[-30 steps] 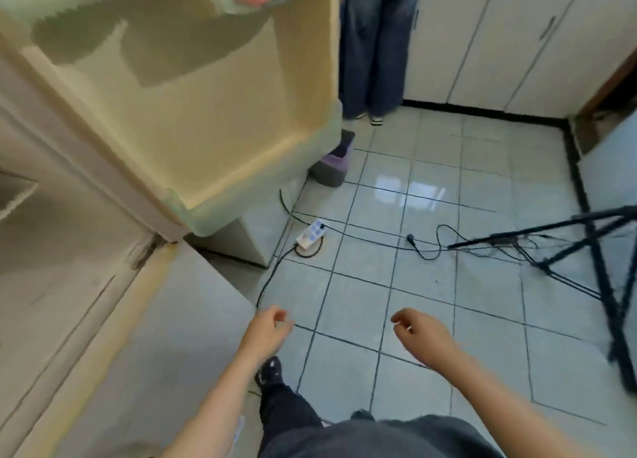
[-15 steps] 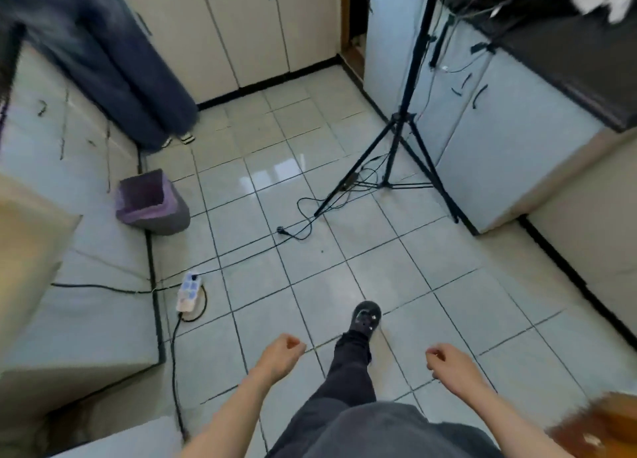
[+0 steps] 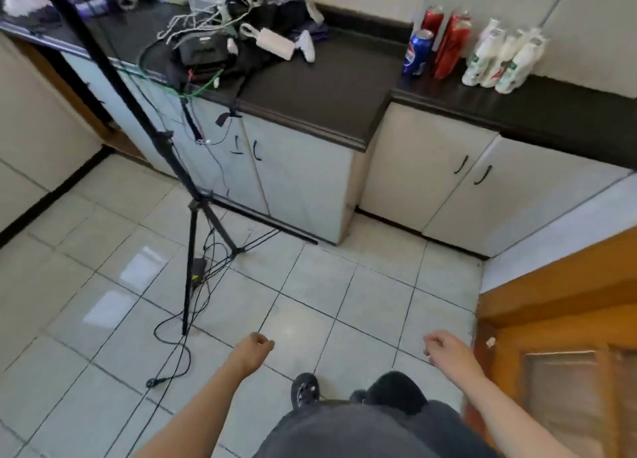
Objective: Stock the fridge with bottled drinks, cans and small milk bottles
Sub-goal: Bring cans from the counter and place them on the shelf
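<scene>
Bottled drinks, two red ones, stand at the far right of the black countertop, back near the wall. A blue can sits just beside them on one side and a tight cluster of small white milk bottles on the other. My left hand and right hand hang low over the floor tiles, well apart from the stock. The fingers of both are loosely curled and hold nothing. I judge this to be the approach for a pick-up, with no item yet secured. Hazard one: the milk bottles stand so close that reaching for one could tip its neighbours, and they would roll toward the counter edge. Hazard two: the can stands so near the red bottles that a careless reach for either could knock the other over. Hazard three: loose floor cables trail from the tripod on my left, so a wide step with full hands could snag a foot or pull the stand down. Hazard four: the wooden door stands close to my right arm, and an elbow could strike it on the turn away. The fridge is not in view, so every load will likely involve a turn, and overloading either hand raises the chance of a drop on hard tile.
</scene>
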A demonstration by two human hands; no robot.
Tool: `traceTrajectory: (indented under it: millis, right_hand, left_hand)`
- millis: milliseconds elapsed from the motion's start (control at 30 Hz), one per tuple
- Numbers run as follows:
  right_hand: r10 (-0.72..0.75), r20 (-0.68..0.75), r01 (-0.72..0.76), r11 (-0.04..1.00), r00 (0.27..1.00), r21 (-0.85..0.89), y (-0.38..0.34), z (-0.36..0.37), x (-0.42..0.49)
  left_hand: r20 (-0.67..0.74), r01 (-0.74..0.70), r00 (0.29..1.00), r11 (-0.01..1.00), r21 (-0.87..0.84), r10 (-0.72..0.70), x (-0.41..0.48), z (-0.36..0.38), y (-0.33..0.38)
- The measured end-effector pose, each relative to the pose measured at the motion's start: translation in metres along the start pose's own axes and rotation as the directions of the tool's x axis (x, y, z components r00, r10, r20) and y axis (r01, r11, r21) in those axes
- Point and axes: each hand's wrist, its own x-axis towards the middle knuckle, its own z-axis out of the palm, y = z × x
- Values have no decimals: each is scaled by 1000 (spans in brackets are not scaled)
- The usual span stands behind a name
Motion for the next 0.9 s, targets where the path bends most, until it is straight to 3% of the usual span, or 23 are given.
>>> traceTrajectory:
  millis: [233,433,533,667,900]
  right_hand:
    - [245,0,-244,963,969,114,60,-38,43]
    - [323,98,-328,944,941,41,80,-107,122]
    - [291,114,-295,955,950,21,74,-156,163]
    - [237,108,-239,971,965,-1,63,-220,212]
    - [185,97,-189,981,978,34,22,-277,289]
  left_hand:
    - [108,-102,990,990,93,92,67,13,119]
    - [234,-22,972,993,113,-5,103,61,204]
    - [235,9,971,993,119,-37,120,66,257]
    - [157,-60,986,998,34,54,144,58,341]
    - [157,-143,976,988,-58,150,189,44,442]
